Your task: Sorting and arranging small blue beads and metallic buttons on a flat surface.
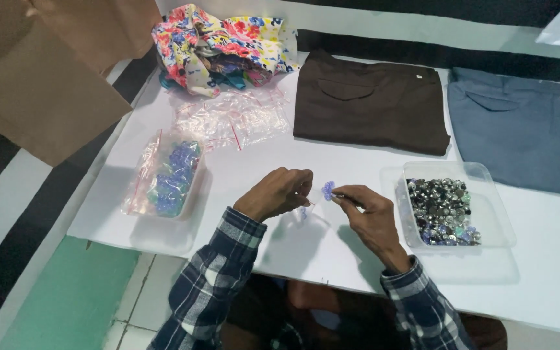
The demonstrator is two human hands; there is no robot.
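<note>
While pinched at the fingertips of the right hand (372, 214), small blue flower-shaped piece (328, 190) held just above the white table (552, 285), between both hands. Left hand (279, 192) curled narrow, fingertips closed on a small clear plastic bag (304, 209) right beside the blue piece. Just right of the right hand, clear tray (494, 214) filled with silvery and dark buttons (441, 210). Well to the left, zip bag of blue pieces (170, 175) lying in another clear tray. Farther back, empty clear bags (231, 116), floral cloth (218, 45), folded brown trousers (371, 104), folded blue trousers (526, 129).
</note>
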